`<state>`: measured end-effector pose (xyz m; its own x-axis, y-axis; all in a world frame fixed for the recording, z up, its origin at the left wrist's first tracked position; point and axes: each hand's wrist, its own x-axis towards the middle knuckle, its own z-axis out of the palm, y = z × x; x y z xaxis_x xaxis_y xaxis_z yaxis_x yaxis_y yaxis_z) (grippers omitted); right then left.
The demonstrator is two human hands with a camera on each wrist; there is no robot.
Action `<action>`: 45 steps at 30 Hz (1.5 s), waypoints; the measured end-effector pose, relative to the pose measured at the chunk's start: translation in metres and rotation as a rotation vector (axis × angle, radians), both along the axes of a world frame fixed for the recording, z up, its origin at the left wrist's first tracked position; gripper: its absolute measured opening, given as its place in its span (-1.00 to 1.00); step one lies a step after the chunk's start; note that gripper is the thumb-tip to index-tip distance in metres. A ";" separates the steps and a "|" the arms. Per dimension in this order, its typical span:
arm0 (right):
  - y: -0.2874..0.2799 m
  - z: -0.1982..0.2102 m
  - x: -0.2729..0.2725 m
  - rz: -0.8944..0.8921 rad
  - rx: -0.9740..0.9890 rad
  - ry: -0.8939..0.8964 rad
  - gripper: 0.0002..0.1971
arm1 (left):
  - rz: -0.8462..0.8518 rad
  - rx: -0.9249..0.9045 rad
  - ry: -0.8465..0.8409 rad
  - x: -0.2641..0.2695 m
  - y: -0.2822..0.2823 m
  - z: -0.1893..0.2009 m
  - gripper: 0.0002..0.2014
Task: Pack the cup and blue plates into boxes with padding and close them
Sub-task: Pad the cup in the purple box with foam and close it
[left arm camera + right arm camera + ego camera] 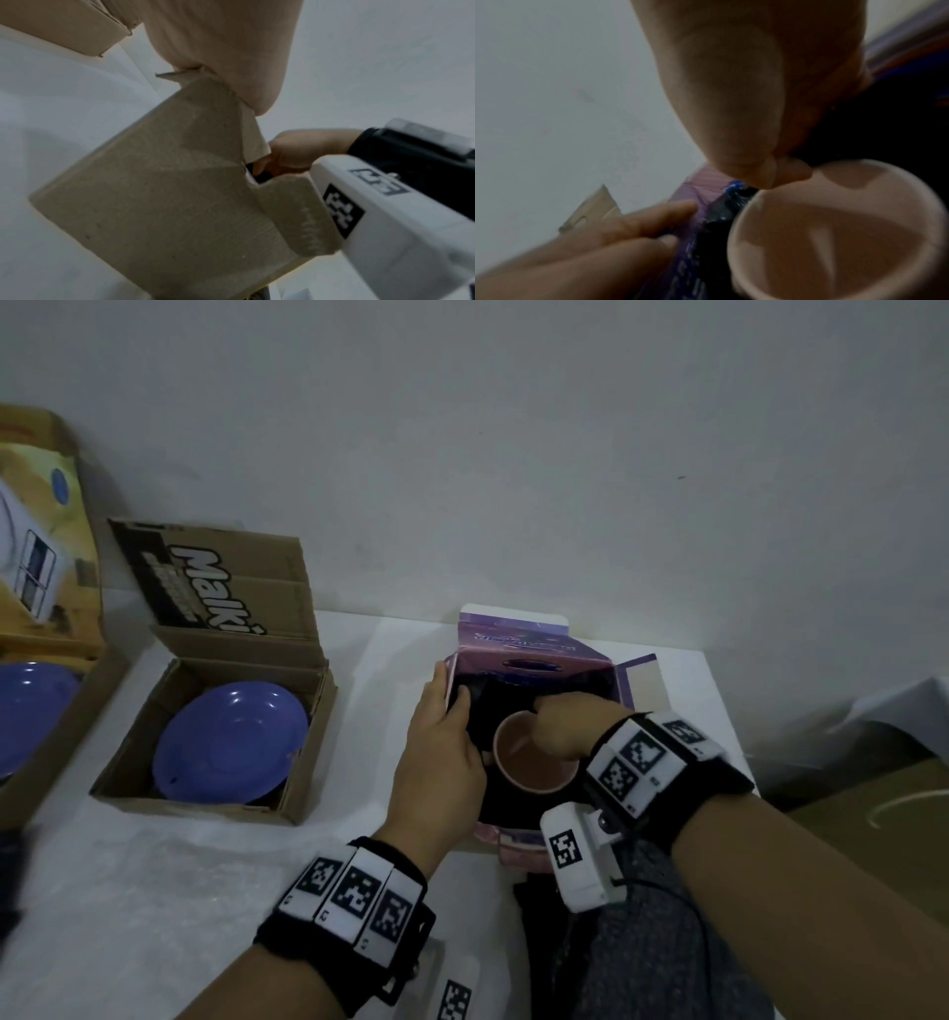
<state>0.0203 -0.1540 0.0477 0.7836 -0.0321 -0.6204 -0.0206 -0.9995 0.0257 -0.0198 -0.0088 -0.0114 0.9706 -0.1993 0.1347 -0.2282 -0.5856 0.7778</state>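
A pink cup [534,757] [834,233] stands upright inside the open purple box [513,634], with black padding [482,695] [885,121] around it. My left hand [441,747] pinches the box's left wall, thumb inside against the padding and fingers [654,217] outside. My right hand [570,726] [295,152] reaches in over the cup's far rim, its fingertips [770,174] pinched together at the padding. One blue plate [231,747] lies in an open cardboard box [205,809] to the left. A second blue plate [31,711] shows at the far left edge.
The boxes sit on a white table [128,891] against a pale wall. The cardboard box's printed flap [205,577] stands up behind the plate. A grey board flap [167,192] of the purple box hangs out on its left side. The table's right edge [729,726] is close to the purple box.
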 end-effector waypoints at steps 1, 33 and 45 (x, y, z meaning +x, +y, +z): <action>-0.003 -0.009 0.002 -0.036 0.032 0.000 -0.67 | 0.000 0.010 0.007 0.000 0.000 0.000 -0.40; 0.021 -0.005 0.007 -0.158 0.407 0.071 -0.52 | 0.005 -0.085 0.015 -0.002 0.001 0.002 -0.39; -0.006 0.002 -0.028 0.109 0.178 -0.058 -0.10 | 0.014 -0.046 -0.001 -0.003 0.000 0.003 -0.37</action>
